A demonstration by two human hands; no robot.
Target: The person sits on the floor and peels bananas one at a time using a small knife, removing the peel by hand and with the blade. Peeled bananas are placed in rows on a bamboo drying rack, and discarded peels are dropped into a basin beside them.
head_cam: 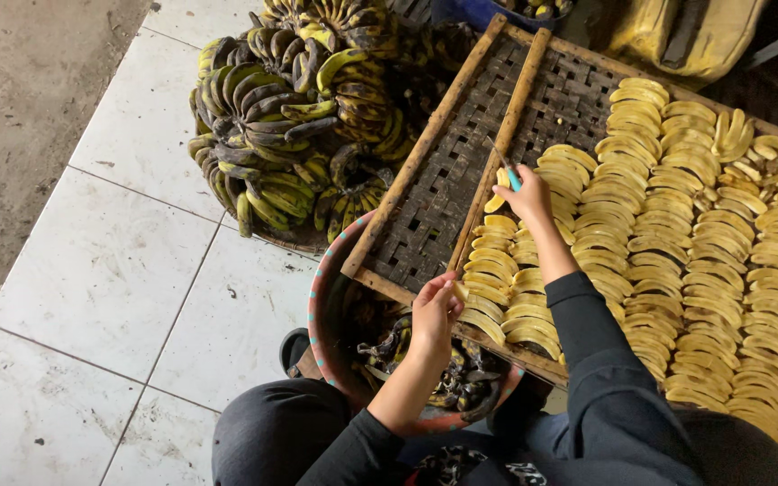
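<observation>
Laying slices: person sits over a woven bamboo tray (461, 171), setting peeled banana halves in rows.
Left hand (434, 310): fingertips pinched on 1 pale banana slice (461, 292) at the near edge of the tray, just above the basin — thumb and forefinger pressed together on it, other fingers curled.
Right hand (529, 193): closed round a small knife (504, 166) with a teal handle, blade pointing up-left over the bare weave; a slice piece (501, 178) sits against the fingers, grip on it cannot be told.
Laid slices (677, 225): packed in curved overlapping rows over the right part of the tray; left part bare.
Basin (321, 306): round, reddish rim, under the tray's near corner, dark peels inside.
Unpeeled bunches (290, 117): heap of black-spotted bananas on the tiled floor, well apart from both hands.
Doing it well — my judgement: set each slice flat, edge just lapping its neighbour, follow the row's curve, keep the knife tip turned away from the left hand, fill toward the bare weave.
</observation>
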